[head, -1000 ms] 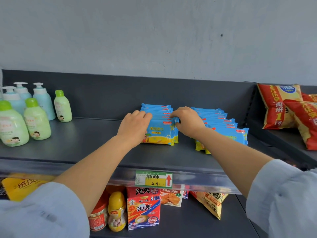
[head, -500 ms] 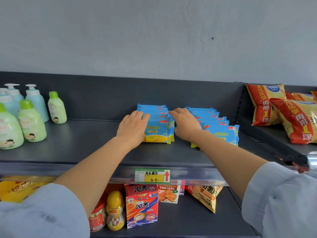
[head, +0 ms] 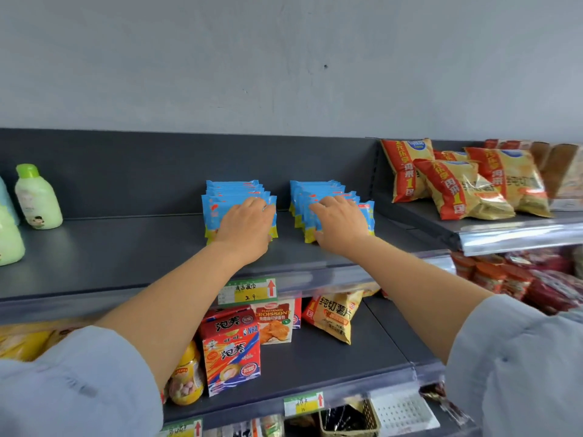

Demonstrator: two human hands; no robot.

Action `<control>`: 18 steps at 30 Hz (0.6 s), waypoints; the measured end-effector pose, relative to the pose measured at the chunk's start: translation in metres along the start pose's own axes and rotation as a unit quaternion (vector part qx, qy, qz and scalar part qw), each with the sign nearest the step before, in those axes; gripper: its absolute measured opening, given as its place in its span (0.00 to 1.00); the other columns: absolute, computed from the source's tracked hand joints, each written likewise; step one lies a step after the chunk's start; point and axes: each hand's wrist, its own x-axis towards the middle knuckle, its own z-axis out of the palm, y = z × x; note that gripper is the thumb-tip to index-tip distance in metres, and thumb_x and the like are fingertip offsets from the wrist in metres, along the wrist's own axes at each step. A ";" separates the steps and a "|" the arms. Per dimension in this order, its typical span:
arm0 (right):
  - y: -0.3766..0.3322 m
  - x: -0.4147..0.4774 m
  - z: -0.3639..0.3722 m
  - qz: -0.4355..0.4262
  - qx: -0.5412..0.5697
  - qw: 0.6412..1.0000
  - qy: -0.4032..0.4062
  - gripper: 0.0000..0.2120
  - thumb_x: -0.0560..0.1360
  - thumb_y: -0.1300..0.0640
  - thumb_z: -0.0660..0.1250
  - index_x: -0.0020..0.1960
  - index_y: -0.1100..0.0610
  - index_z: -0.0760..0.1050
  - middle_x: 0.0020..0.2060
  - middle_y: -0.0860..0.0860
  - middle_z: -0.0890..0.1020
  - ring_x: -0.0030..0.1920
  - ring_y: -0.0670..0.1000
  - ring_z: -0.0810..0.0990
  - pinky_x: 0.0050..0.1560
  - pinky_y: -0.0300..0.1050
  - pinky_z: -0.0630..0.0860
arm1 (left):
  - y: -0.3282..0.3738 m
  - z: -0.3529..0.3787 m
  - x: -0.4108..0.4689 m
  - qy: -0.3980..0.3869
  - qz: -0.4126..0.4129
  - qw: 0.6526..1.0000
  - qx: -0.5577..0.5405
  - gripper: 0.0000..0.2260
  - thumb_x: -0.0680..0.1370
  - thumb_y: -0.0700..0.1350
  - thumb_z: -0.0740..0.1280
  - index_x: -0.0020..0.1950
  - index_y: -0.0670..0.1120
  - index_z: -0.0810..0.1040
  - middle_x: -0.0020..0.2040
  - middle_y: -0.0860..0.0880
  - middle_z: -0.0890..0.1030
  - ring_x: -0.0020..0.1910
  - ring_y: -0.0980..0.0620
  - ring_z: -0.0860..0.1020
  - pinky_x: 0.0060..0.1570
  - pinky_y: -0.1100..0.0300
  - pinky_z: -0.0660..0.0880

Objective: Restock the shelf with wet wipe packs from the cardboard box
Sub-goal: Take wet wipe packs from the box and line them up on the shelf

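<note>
Two rows of blue wet wipe packs stand upright on the dark grey shelf (head: 126,247). The left row (head: 233,189) and the right row (head: 318,187) are a small gap apart. My left hand (head: 246,225) lies flat against the front pack of the left row, fingertips at its top edge. My right hand (head: 340,225) presses on the front of the right row, fingers stretched out towards the left over the packs. Neither hand holds a pack lifted. The cardboard box is out of view.
Green lotion bottles (head: 38,200) stand at the shelf's far left. Red and yellow chip bags (head: 457,184) lie on the neighbouring shelf to the right. A price tag (head: 249,291) hangs on the shelf edge. Snack boxes (head: 232,351) and a chip bag fill the shelf below.
Both hands flanked the left row before. My right hand has moved onto the right row, and my left hand has slid to the left row's front. The view has turned rightwards.
</note>
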 end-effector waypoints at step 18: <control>0.151 -0.192 -0.013 0.117 -0.030 0.991 -0.051 0.16 0.76 0.55 0.63 0.64 0.54 0.71 0.58 0.53 0.75 0.60 0.56 0.71 0.57 0.47 0.68 | 0.219 -0.013 -0.025 -0.015 0.097 0.989 -0.112 0.17 0.78 0.46 0.65 0.65 0.46 0.70 0.62 0.47 0.72 0.64 0.47 0.68 0.58 0.53 0.71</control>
